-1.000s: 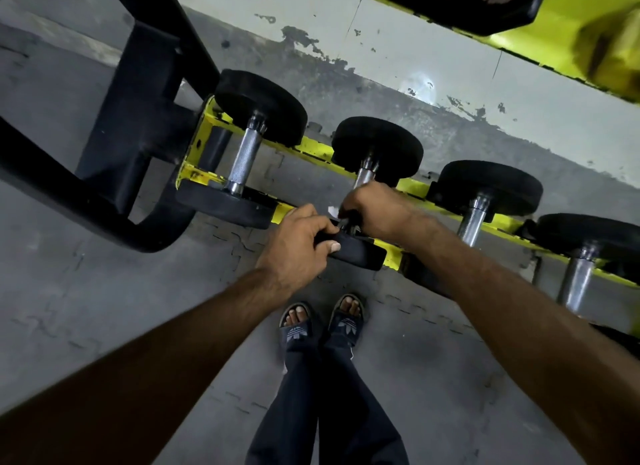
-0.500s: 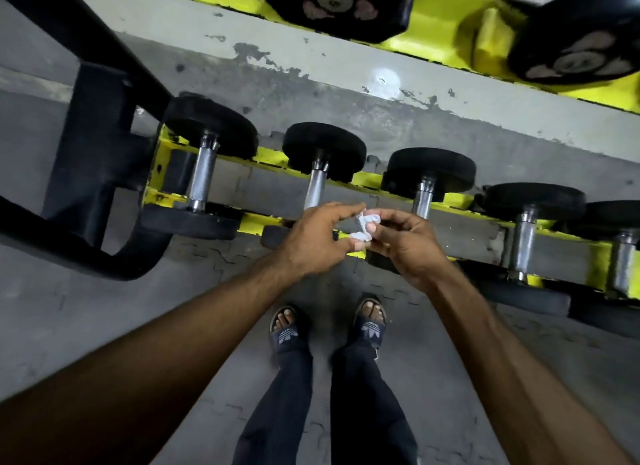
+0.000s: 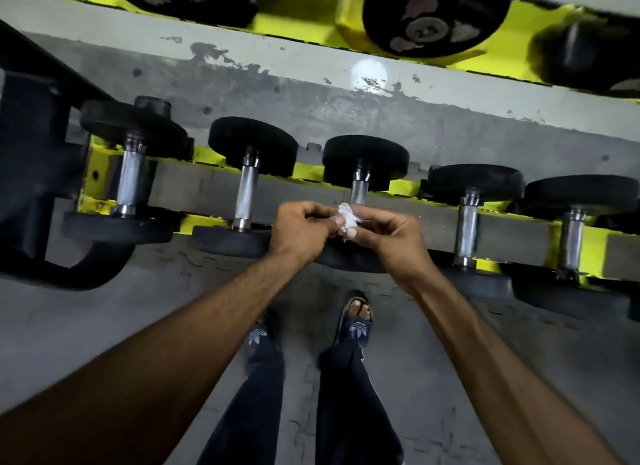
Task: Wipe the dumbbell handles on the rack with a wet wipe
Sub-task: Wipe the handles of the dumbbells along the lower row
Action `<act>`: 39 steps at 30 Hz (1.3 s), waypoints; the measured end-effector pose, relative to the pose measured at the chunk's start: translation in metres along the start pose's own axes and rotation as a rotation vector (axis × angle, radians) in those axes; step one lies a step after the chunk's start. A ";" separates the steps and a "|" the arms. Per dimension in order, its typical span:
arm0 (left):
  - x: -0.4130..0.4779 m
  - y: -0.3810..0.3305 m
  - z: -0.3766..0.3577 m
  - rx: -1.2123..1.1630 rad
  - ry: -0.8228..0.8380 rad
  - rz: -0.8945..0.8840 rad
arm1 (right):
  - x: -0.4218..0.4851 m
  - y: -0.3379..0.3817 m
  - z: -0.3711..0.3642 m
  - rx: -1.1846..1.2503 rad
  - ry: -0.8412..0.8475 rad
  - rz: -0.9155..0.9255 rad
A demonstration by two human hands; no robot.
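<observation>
White and crumpled, the wet wipe [image 3: 347, 219] sits pinched between left hand [image 3: 304, 230] and right hand [image 3: 391, 242], just in front of the middle dumbbell handle [image 3: 359, 191] on the yellow rack [image 3: 403, 188]; probably light, limp, tear-prone, best wrapped round the slick steel bar.

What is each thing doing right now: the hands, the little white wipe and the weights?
Small crumpled white wet wipe, bunched up, held between both hands.
Left hand, pinching the wipe with its fingers.
Right hand, pinching the wipe's other side.
Five black dumbbells with shiny steel handles, lying in the rack, none gripped.
Yellow metal rack, holding the dumbbells.
</observation>
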State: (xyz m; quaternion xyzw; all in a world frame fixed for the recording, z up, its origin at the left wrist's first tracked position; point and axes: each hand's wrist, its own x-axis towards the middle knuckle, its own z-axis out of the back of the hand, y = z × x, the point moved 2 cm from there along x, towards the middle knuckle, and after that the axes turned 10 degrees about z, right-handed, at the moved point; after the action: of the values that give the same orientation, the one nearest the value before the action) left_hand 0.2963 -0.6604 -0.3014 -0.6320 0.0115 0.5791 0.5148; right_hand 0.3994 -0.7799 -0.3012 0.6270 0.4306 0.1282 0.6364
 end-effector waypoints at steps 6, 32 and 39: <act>-0.005 -0.002 -0.019 0.292 0.080 -0.147 | 0.023 -0.007 0.033 -0.234 -0.113 0.051; -0.022 0.043 -0.013 0.527 -0.198 -0.196 | 0.087 -0.016 -0.051 -1.925 1.231 0.461; -0.021 0.045 -0.013 0.534 -0.204 -0.220 | 0.104 -0.010 -0.034 -1.758 1.287 0.351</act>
State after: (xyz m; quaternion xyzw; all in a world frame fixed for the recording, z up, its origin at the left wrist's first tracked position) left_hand 0.2712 -0.7019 -0.3168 -0.4104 0.0432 0.5567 0.7209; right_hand 0.4338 -0.6855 -0.3450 -0.1760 0.3451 0.7808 0.4902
